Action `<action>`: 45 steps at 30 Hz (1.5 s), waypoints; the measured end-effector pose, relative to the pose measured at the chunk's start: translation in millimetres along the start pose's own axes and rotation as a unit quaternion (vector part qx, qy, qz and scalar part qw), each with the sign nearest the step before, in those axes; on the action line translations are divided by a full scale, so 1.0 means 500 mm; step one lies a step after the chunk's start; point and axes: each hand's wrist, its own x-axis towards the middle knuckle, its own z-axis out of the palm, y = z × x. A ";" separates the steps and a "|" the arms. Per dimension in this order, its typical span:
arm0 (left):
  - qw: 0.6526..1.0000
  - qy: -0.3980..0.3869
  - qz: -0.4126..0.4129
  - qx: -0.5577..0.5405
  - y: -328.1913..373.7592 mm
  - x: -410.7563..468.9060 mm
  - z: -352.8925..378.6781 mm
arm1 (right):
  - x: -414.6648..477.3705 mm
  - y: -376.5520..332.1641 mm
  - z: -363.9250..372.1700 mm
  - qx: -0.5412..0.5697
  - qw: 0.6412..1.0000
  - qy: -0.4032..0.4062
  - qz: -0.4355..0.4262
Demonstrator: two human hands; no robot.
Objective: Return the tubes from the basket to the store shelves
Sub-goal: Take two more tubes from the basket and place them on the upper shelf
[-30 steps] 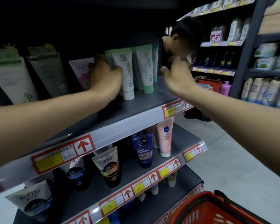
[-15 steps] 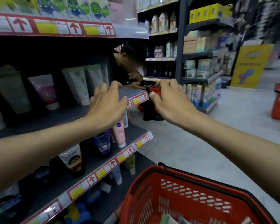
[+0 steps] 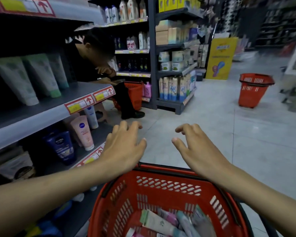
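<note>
While both hands hang palm-down over the far rim of the red slotted plastic shopping basket (image 3: 167, 187), neither grasps anything. The left hand (image 3: 125, 147) has its fingers loosely spread and slightly bent, the right hand (image 3: 193, 147) likewise, with the thumbs turned toward each other and the two hands apart. Contents of the basket: a loose heap of soft plastic tubes (image 3: 162, 223), pale green, pink and grey-blue, lying flat across its bottom. To the left: grey metal store shelves (image 3: 46, 106) with red-and-yellow price labels (image 3: 87, 101) along the front edges. Upper shelf: tall white-and-green tubes (image 3: 15, 79) standing on their caps, side by side. Shelf below: one pale pink Nivea tube (image 3: 83, 132), one dark blue Nivea tube (image 3: 61, 146) just beside it, and one white tube (image 3: 91, 117) behind the pink one, all cap-down. Further down the aisle: a person in dark clothing (image 3: 92, 55) leaning at the shelf end, a second red basket (image 3: 135, 94) at their legs, a third red basket (image 3: 254, 90) standing alone on the grey tiled floor (image 3: 246, 142), and a yellow display board (image 3: 220, 57).
</note>
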 end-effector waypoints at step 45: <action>0.875 -0.403 0.261 0.066 -0.075 -0.146 0.923 | -0.206 0.438 0.597 -0.044 0.858 -0.408 0.310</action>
